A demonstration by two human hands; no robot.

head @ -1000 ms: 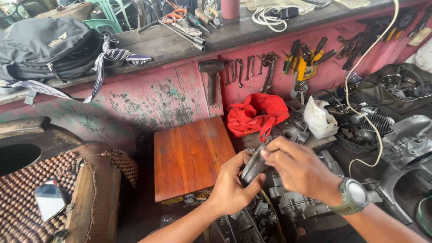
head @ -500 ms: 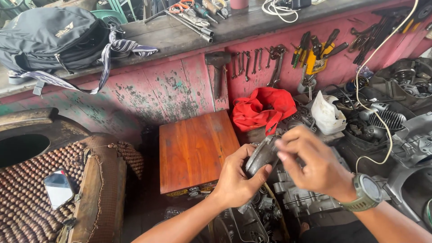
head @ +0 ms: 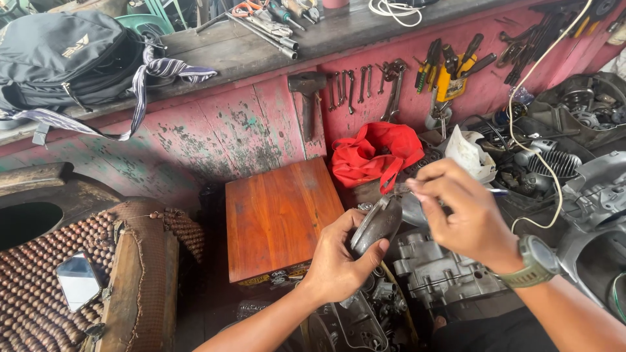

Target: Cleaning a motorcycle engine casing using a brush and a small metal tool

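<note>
Grey metal part clamped in left hand fingers, right hand fingers pinched at its top

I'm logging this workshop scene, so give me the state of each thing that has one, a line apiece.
Left hand: closed around the dark metal part, holding it up.
Right hand: fingers pinched at the part's upper end.
Wooden box: lid shut.
Backpack: lying on the bench, straps hanging over the edge.
Red cloth: crumpled.
Phone: screen dark, lying flat on the beaded mat.
Wrenches: hanging on the pink wall.
</note>
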